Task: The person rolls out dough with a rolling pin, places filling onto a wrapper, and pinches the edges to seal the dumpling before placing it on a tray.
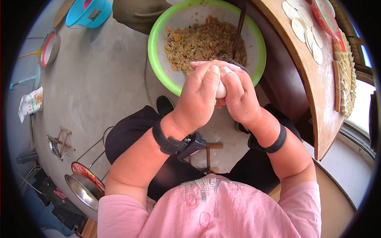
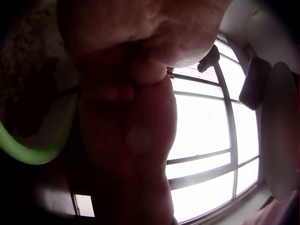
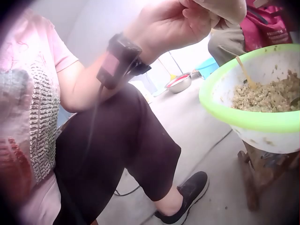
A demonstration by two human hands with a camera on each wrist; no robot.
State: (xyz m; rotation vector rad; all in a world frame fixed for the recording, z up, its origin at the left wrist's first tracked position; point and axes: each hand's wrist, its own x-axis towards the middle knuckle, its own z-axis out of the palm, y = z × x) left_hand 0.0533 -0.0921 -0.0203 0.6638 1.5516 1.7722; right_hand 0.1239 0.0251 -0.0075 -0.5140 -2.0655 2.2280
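Note:
In the head view, my left hand (image 1: 199,93) and right hand (image 1: 241,93) meet just in front of the green-rimmed bowl (image 1: 154,59), thumbs side by side. Between them they pinch a piece of white dough (image 1: 221,90), mostly covered by the fingers. The bowl holds a minced filling (image 1: 194,41), with dark chopsticks (image 1: 239,29) leaning at its right side. From the left wrist the hands appear dark against the window. The right wrist view shows my left hand (image 3: 176,28) raised left of the bowl (image 3: 215,110), fingers partly cut off by the top edge.
A wooden board (image 1: 323,91) at the right carries round wrappers (image 1: 299,28), a red sieve-like item (image 1: 327,18) and rows of finished dumplings (image 1: 347,79). A blue bucket (image 1: 93,16) stands at upper left, near another person's leg (image 1: 137,16). A metal basin (image 1: 81,190) lies lower left.

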